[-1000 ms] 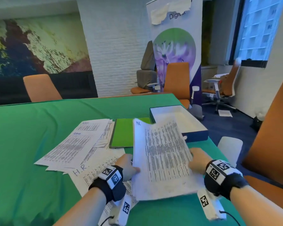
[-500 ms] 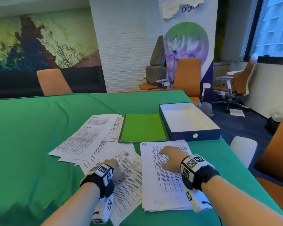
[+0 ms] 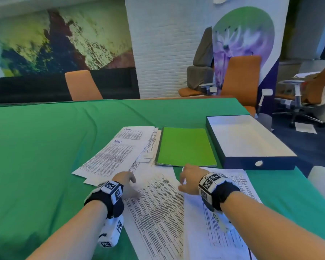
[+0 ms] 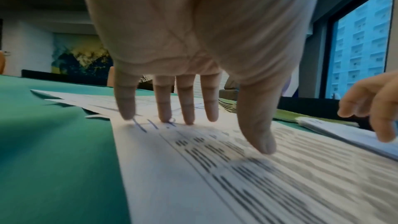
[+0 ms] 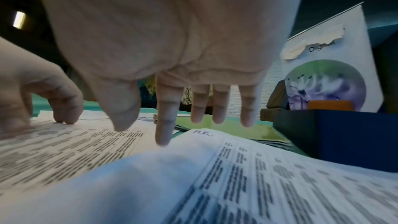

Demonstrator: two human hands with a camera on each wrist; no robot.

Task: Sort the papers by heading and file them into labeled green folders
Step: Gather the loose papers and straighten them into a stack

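Note:
A loose sheet headed "H.R." point(image 3: 158, 212) lies in front of me on the green table. My left hand point(image 3: 129, 182) presses its top edge with straight fingertips point(image 4: 164, 117) beside the handwritten heading. To the right lies a stack of printed papers point(image 3: 225, 222), also marked "H.R." point(image 5: 202, 133). My right hand point(image 3: 186, 177) hovers over its top left corner, fingers spread, the index fingertip point(image 5: 162, 140) touching the paper. A green folder point(image 3: 186, 147) lies shut just beyond both hands. Sheets headed "Admin" point(image 3: 116, 152) fan out at the left.
An open dark blue box point(image 3: 251, 164) with a white inside stands right of the folder, near the table's right edge. Orange chairs point(image 3: 83, 85) ring the table. A green cloth point(image 3: 36, 156) covers the table at the left.
The stack I held up with both hands now lies flat at the right. My right hand slid to its top left corner. My left hand settled on the loose H.R. sheet.

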